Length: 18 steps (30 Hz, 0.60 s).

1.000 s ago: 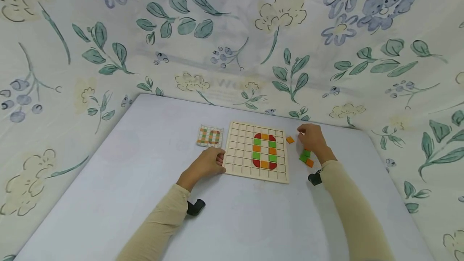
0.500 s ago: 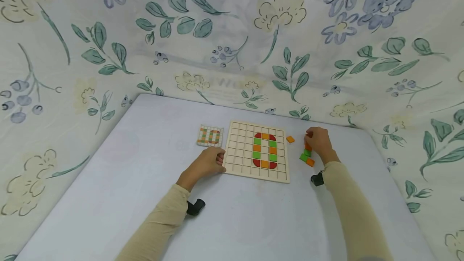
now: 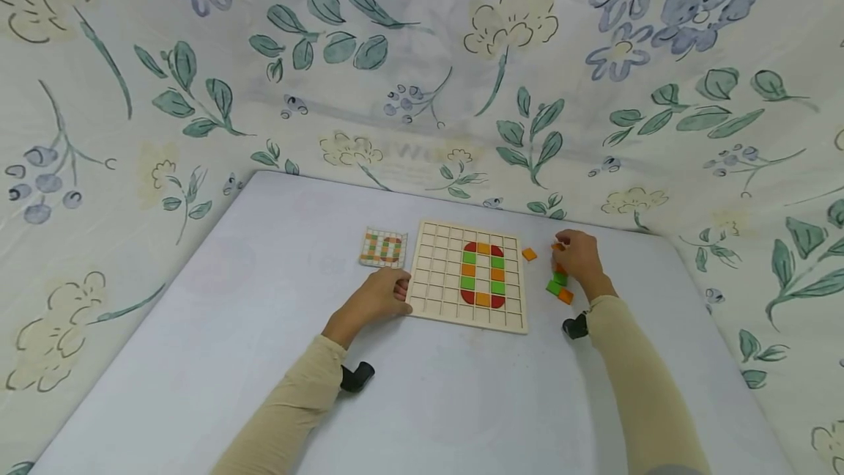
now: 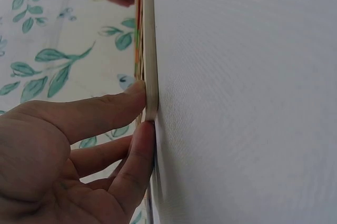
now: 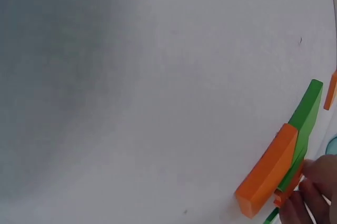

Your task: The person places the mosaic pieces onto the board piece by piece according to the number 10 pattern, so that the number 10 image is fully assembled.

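My left hand (image 3: 376, 295) pinches the left edge of a pale wooden grid board (image 3: 431, 281); in the left wrist view the thumb lies on the top face and a finger sits under the edge. Red, green and orange tiles form an oval ring on the board's right half. Right of the board, my right hand (image 3: 582, 256) pinches a small orange tile (image 3: 559, 246) just above a little group of tiles. In that group a green tile (image 3: 553, 286) and an orange tile (image 3: 565, 297) show, partly covered by the hand in the right wrist view.
A small pattern card (image 3: 382, 247) lies left of the board. One loose orange tile (image 3: 530, 254) rests by the board's right edge. The white table (image 3: 461, 394) meets a flower-printed cloth at its back and sides. Black wrist devices sit under both sleeves.
My right hand has shifted right, from beside the loose orange tile to over the tile group, and an orange tile now shows at its fingertips. The left hand and board stay put.
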Motion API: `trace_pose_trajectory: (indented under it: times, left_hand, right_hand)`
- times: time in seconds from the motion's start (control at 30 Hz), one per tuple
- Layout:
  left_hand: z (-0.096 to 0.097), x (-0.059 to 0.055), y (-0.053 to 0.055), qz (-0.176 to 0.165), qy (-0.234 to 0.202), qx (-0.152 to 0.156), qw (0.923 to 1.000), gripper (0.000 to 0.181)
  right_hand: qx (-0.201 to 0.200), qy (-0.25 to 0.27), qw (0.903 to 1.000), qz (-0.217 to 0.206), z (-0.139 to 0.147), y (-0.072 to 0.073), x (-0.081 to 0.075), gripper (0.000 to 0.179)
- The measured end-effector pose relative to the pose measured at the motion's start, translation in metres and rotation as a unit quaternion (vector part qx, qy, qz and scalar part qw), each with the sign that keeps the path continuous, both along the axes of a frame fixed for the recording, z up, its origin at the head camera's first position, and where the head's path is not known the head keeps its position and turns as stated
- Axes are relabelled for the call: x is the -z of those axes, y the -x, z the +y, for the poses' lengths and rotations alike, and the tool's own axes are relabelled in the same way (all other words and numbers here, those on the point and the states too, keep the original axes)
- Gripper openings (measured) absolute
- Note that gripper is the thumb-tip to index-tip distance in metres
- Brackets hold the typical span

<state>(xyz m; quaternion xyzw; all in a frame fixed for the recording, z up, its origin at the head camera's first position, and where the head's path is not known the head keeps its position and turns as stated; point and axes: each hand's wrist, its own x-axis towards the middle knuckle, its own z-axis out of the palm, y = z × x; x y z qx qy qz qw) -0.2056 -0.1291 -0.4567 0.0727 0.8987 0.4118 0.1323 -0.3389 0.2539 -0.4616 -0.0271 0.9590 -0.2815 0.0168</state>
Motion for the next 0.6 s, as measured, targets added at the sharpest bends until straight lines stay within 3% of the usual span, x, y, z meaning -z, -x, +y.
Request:
trace_pose_trajectory:
  times: [0.33, 0.6]
  left_hand:
    - [0.0, -0.001, -0.001, -0.001, -0.007, 0.004, 1.0, 0.06]
    - [-0.001, -0.001, 0.0, 0.005, -0.003, 0.004, 1.0, 0.06]
  right_hand:
    - [-0.006, -0.011, 0.9999, 0.009, -0.005, -0.001, -0.005, 0.037]
    - [-0.077, 0.019, 0.996, 0.041, -0.048, 0.003, -0.011, 0.036]
